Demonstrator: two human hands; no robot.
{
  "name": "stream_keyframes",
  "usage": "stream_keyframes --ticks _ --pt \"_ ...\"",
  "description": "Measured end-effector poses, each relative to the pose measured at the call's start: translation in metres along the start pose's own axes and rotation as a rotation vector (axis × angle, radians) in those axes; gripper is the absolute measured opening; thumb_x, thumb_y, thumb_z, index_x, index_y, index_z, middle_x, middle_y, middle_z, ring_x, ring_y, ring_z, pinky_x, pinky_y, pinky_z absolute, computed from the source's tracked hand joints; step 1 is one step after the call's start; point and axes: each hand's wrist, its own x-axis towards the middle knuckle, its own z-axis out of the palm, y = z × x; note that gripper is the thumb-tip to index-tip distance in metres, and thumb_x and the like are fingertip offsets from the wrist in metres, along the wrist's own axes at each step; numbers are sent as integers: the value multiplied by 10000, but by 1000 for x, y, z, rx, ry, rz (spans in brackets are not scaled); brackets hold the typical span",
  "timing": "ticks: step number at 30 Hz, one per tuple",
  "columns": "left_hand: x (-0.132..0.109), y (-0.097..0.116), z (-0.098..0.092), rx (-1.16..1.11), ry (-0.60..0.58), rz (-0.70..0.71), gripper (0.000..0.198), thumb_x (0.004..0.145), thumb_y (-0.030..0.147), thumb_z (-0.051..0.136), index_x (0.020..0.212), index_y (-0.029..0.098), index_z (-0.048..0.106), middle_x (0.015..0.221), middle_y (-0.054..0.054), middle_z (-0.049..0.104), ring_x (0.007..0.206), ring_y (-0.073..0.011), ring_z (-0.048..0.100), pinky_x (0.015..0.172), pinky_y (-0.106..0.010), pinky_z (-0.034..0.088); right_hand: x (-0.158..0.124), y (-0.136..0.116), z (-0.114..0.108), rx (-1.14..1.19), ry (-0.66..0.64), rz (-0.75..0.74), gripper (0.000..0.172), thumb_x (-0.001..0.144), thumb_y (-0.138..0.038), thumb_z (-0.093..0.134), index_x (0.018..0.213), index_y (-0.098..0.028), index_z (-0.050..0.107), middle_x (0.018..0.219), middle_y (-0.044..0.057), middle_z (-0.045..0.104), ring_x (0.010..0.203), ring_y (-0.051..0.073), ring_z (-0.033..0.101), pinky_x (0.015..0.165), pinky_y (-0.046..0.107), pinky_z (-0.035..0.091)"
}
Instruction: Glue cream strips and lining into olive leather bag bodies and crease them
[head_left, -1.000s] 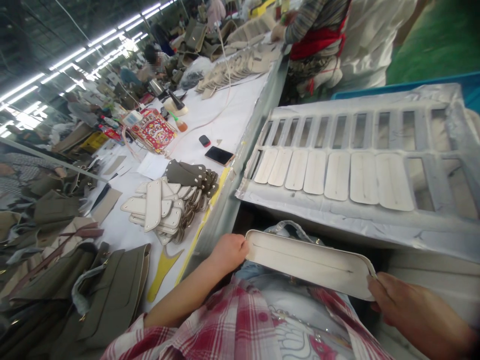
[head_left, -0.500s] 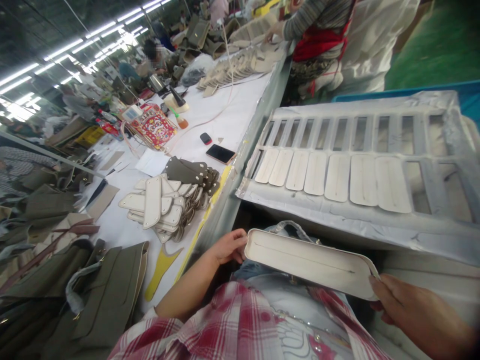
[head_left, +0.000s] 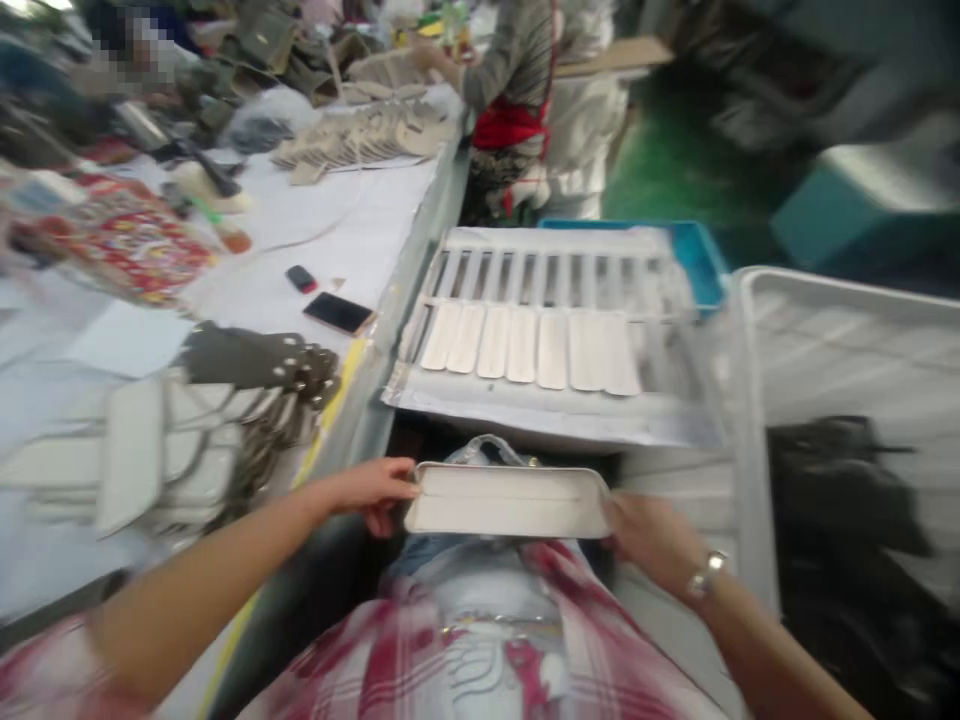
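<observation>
Between my two hands, above my lap, is a long cream bag panel point(head_left: 510, 502) with rounded corners and a line along its middle. My left hand point(head_left: 381, 492) pinches its left end. My right hand point(head_left: 646, 535) grips its right end, fingers partly hidden behind it. A clear-wrapped handle point(head_left: 487, 448) of a bag shows just behind the panel; the rest of that bag is mostly hidden. Ahead stands a slotted white rack point(head_left: 525, 412), with several cream panels point(head_left: 553, 350) lying in a row on it.
On the white table point(head_left: 300, 215) to the left lie stacked cream straps point(head_left: 131, 450), dark straps point(head_left: 240, 355), a phone point(head_left: 339, 313) and a patterned red bag point(head_left: 139, 240). A blue crate point(head_left: 697, 262) sits behind the rack; a white bin point(head_left: 757, 420) stands at right. A co-worker point(head_left: 517, 90) is at the far table edge.
My view has swung to the right, bringing the white bin into sight. The panel, tilted before, is now nearly level, still held at both ends.
</observation>
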Motion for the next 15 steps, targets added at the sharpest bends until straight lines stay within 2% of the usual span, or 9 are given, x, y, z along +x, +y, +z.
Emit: stream_keyframes --ticks 2,4,6,10,12,14,15 --pt "1 5 -4 108 -17 -38 462 714 512 571 1042 219 431 599 48 541 490 -180 628 410 -230 473 -1 -2 2 102 -21 96 372 927 -251 280 648 -170 511 580 11 642 460 87 587 500 185 406" --pt "3 8 -7 181 -30 -37 490 706 533 561 1050 209 430 626 34 557 493 -167 616 410 -219 463 -1 1 7 300 -25 176 364 925 -317 290 651 -171 480 598 19 649 450 96 586 475 193 412" --pt "2 7 -4 247 10 -20 513 692 552 554 1041 196 434 617 34 548 475 -153 591 399 -214 451 -3 4 11 565 -28 242 379 913 -393 321 656 -165 480 611 40 652 447 114 589 434 200 419" --pt "3 -2 2 334 126 12 525 703 600 488 1025 187 445 610 33 536 464 -148 561 393 -227 445 -5 4 11 981 -92 387 570 921 -514 193 681 -128 537 568 72 636 417 122 578 400 206 440" --pt "5 -7 2 349 120 -5 519 729 616 436 1009 179 458 561 39 507 472 -163 563 406 -238 446 -5 2 8 1033 -111 425 605 924 -515 156 673 -123 543 557 78 635 406 119 574 398 206 444" --pt "4 -10 0 410 135 -8 495 758 616 388 950 170 484 524 38 475 474 -178 559 418 -257 445 -5 2 8 931 -82 397 537 920 -490 231 658 -133 534 576 72 646 418 118 582 398 199 440" --pt "2 -10 1 484 180 21 464 774 601 376 894 169 497 527 30 475 487 -184 559 440 -275 452 -5 1 9 823 -56 362 479 910 -467 293 647 -142 526 588 64 653 427 115 587 398 192 435"
